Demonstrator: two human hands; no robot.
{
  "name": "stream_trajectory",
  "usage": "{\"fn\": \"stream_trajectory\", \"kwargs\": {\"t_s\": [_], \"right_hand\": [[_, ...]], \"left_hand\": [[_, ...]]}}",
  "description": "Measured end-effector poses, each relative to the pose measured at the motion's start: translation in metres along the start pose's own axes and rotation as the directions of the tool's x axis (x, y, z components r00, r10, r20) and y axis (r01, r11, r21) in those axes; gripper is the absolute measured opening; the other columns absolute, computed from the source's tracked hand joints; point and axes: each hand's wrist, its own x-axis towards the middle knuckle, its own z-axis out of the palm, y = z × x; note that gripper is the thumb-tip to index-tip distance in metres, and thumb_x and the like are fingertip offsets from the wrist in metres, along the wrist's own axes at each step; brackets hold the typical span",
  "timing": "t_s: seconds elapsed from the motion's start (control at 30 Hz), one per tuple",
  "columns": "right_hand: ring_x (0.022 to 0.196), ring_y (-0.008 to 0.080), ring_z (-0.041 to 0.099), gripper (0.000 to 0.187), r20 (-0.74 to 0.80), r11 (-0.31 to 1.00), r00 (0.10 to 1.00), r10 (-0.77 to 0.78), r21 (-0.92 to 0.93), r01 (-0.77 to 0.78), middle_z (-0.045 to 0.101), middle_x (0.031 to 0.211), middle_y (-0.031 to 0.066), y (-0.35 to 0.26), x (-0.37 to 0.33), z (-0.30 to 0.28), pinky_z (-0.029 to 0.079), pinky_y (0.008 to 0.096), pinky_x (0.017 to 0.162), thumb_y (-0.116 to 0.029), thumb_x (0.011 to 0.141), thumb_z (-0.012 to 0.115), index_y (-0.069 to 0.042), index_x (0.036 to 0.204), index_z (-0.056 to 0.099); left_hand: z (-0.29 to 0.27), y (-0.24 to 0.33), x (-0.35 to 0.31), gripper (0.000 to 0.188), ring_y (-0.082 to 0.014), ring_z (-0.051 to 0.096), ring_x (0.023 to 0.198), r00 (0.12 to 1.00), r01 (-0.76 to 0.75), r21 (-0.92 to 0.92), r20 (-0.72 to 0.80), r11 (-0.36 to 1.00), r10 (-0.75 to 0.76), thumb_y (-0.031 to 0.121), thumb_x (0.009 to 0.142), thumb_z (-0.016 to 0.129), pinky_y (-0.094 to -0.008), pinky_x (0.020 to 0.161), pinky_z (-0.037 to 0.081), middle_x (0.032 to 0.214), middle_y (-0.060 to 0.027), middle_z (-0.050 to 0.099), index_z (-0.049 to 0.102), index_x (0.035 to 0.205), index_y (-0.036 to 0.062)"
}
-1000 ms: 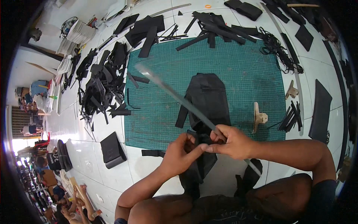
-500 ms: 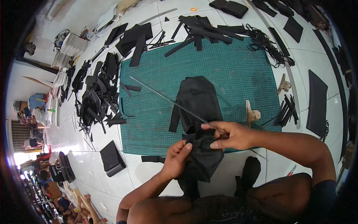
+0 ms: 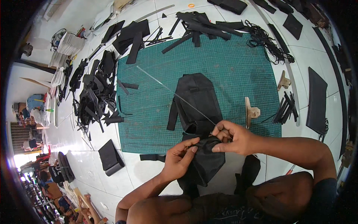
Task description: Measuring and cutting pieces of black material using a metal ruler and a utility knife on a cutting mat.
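Both hands are at a black fabric piece point(image 3: 208, 164) in front of my knees, at the near edge of the green cutting mat point(image 3: 149, 112). My left hand point(image 3: 179, 158) pinches its upper left edge between thumb and fingers. Closed on the fabric's right side is my right hand point(image 3: 236, 138), thumb on top and fingers curled. A long thin metal rod point(image 3: 160, 83) slants from the right hand toward the far left; its near end is hidden there. Beneath the rod, a black pouch-like fabric piece point(image 3: 199, 99) lies on the mat, touching or joined to the held fabric; I cannot tell which.
Black scraps point(image 3: 93, 95) heap left of the mat, and more strips point(image 3: 203, 28) lie along its far edge. A large clip point(image 3: 252, 112) and black cord point(image 3: 263, 43) are at the right. A folded black piece point(image 3: 111, 158) rests on the white tiles.
The rod's far tip has moved up and slightly right, and its near end sits lower in my right hand. My left hand has shifted slightly right along the fabric. The view has drifted a little.
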Motion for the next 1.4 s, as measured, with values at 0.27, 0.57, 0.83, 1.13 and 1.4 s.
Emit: {"fn": "stream_trajectory", "kwargs": {"t_s": [0.27,0.57,0.83,1.13,1.4], "right_hand": [[0.078,0.0197,0.064,0.029,-0.027,0.872,0.99,-0.139,-0.477,0.11,0.064,0.089,0.0123,-0.008,-0.004,0.006,0.05,0.0335,0.066,-0.019,0.089,0.069,0.0,0.109,0.059],[0.083,0.0277,0.067,0.024,0.002,0.757,0.95,-0.314,-0.603,0.251,0.065,0.094,0.0158,-0.001,-0.005,0.01,0.054,0.0385,0.069,-0.013,0.091,0.064,0.0,0.11,0.059],[0.086,0.0205,0.062,0.025,-0.125,0.917,0.985,-0.12,-0.394,0.061,0.063,0.093,0.0107,-0.004,-0.007,0.005,0.049,0.0351,0.075,-0.023,0.097,0.058,0.0,0.108,0.057],[0.079,0.0098,0.051,0.025,-0.168,0.98,0.983,0.076,-0.172,-0.105,0.056,0.086,0.0009,-0.003,-0.006,-0.002,0.044,0.0292,0.073,-0.027,0.1,0.054,-0.002,0.105,0.057],[0.083,0.0092,0.054,0.024,-0.145,0.98,0.989,-0.042,-0.197,0.012,0.057,0.085,0.0018,-0.017,-0.001,0.005,0.045,0.0297,0.075,-0.025,0.098,0.059,-0.002,0.106,0.056]], "left_hand": [[-0.005,-0.013,0.005,0.02,-0.0027,0.05,0.082,0.989,0.097,-0.178,-0.09,0.979,-0.114,0.006,0.098,0.055,-0.0205,0.077,0.041,0.09,0.0032,0.061,0.063,0.115,-0.0019],[-0.009,-0.019,0.004,0.019,-0.0073,0.052,0.094,0.997,-0.072,-0.019,-0.001,0.997,0.072,0.008,0.101,0.05,-0.0241,0.084,0.042,0.104,0.0002,0.06,0.059,0.114,-0.0008],[0.001,0.0,0.006,0.044,-0.0102,0.056,0.097,0.98,-0.128,0.18,0.174,0.975,0.096,0.007,0.086,0.074,-0.0242,0.079,0.046,0.111,-0.0038,0.06,0.056,0.125,0.001],[0.007,-0.003,0.012,0.05,-0.0131,0.06,0.091,0.981,-0.166,-0.007,0.099,0.986,0.166,0.002,0.086,0.07,-0.024,0.078,0.048,0.111,-0.0081,0.058,0.051,0.132,0.0037],[-0.018,0.003,0.004,0.031,-0.0099,0.062,0.09,0.909,0.365,-0.2,0.286,0.909,-0.303,0.008,0.095,0.059,-0.0227,0.074,0.053,0.109,-0.0046,0.064,0.055,0.125,0.0051]]}}
